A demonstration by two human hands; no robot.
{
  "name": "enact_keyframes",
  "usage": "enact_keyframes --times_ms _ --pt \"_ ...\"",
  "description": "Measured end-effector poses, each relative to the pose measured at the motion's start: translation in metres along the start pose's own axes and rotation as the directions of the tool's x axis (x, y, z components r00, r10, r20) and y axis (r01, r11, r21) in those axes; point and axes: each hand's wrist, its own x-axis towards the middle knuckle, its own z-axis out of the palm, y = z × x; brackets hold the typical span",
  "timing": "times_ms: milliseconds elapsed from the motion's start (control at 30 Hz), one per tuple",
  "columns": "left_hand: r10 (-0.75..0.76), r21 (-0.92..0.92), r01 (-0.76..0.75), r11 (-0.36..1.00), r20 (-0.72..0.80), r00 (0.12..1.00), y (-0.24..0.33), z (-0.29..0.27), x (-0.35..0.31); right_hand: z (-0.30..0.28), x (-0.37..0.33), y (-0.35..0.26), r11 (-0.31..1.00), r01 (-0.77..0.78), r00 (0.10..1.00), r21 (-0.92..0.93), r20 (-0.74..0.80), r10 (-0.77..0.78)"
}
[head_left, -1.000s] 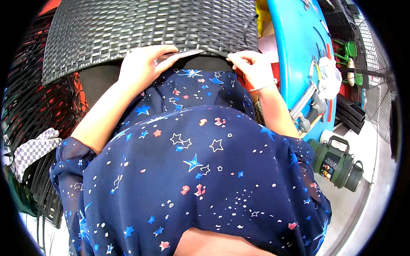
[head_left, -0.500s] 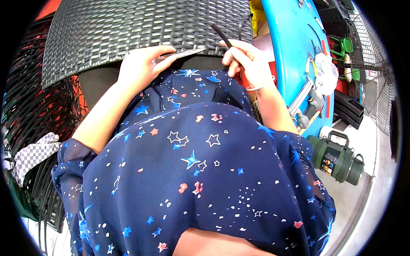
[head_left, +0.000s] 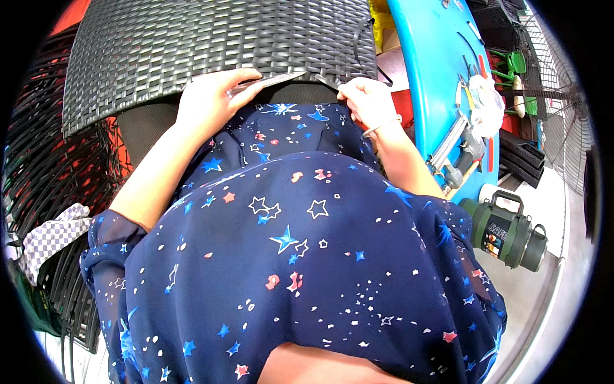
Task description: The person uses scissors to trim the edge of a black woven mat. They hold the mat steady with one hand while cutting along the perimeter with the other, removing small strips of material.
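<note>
One slim metal tool is gripped in my left hand, tip pointing right along the near edge of a black woven panel. My right hand pinches a dark strip there. I judge a short grip and low, flat tip best. To the right, on a blue table, a clear plastic bag has contents I cannot make out; nearer, a green flask hides its own.

The location is a workshop for wickerwork. Indicators: a black woven wicker panel across the upper view; black strands massed along the left side; a blue desk at right carrying hand tools; a wire-guarded fan beyond.
</note>
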Motion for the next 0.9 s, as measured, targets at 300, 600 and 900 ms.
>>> enact_keyframes --times_ms 300,600,900 --pt "0.010 -0.017 -0.011 1.000 -0.037 0.999 0.000 0.000 -0.003 0.010 0.012 -0.007 0.874 0.366 0.931 -0.320 0.126 -0.343" --pt "-0.087 -0.032 0.089 0.995 0.059 0.994 0.003 -0.007 0.002 -0.013 0.044 -0.055 0.635 0.471 0.840 -0.612 0.530 -0.112" --pt "-0.289 -0.225 0.303 0.926 0.093 0.953 -0.009 -0.030 0.000 0.002 0.054 -0.071 0.317 0.678 0.734 -0.663 0.640 -0.230"
